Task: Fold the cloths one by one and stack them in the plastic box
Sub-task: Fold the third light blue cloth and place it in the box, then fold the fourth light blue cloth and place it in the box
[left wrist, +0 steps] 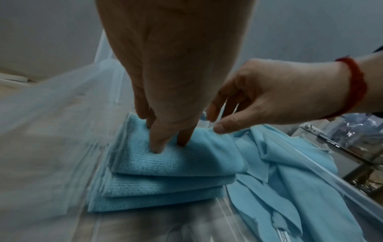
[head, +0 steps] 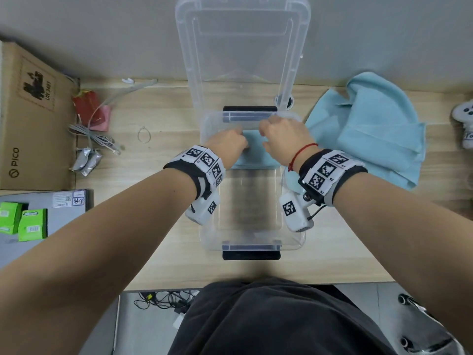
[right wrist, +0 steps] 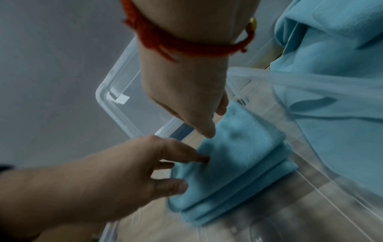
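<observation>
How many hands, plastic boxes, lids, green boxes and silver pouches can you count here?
hands: 2
plastic box: 1
lid: 1
green boxes: 2
silver pouches: 2
Total: 8

The head view looks straight down from above the clear plastic box (head: 252, 242) on the table. Both wrist views sit close inside it, facing the folded blue cloth stack (left wrist: 165, 178) at 12 o'clock, which all views share.
</observation>
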The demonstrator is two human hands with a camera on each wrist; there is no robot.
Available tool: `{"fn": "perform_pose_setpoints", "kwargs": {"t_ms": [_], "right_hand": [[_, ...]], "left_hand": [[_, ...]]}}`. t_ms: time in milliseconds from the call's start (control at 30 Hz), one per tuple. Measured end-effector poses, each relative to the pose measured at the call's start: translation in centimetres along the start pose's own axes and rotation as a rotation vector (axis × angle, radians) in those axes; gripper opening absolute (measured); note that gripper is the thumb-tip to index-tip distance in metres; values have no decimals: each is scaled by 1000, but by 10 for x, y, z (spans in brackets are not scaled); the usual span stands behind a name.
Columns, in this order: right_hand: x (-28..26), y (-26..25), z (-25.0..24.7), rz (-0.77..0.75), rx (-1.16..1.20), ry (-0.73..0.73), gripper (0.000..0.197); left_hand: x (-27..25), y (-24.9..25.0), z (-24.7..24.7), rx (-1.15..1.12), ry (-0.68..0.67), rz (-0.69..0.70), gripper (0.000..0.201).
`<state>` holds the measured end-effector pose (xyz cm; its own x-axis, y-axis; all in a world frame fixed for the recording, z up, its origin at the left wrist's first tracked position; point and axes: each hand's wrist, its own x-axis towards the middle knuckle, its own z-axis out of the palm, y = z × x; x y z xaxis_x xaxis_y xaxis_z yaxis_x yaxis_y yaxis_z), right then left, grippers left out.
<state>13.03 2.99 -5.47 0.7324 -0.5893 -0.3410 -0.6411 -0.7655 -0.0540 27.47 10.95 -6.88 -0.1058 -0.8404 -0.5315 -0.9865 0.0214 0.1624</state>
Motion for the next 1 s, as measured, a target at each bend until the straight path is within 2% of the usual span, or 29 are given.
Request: {"fn": "perform_pose_setpoints", "kwargs": {"t_ms": [67, 167, 433, 500, 600, 667, 733, 867, 1000], "right_hand": [[-1, -6, 11, -57, -26, -124, 30], [-6, -10, 21, -52, -120, -270, 34], [-11, -11, 21, -23, -258, -326, 27], [-13, -6, 16, -26, -231, -312, 26], [-15, 6, 7, -40, -130, -261, 13], [-18, 17, -2, -21, -28, -152, 12], [-24, 32, -13, 9, 100, -31, 21], [-45, 79, -27, 136, 248, 171, 21], [-74, 137, -17, 320, 267, 181, 32]], "left_hand": [[1, 1, 4, 41, -34, -18, 41], [2, -1, 7, 98, -82, -69, 37], [7, 2, 11, 132, -91, -169, 37], [6, 1, 7, 112, -100, -177, 37], [3, -4, -4, 0, -101, -179, 41], [0, -9, -15, -110, -30, -204, 46], [-4, -9, -29, -203, 53, -227, 46], [-7, 15, -59, -377, 181, -233, 31], [1, 57, -75, -468, 263, -208, 28]]}}
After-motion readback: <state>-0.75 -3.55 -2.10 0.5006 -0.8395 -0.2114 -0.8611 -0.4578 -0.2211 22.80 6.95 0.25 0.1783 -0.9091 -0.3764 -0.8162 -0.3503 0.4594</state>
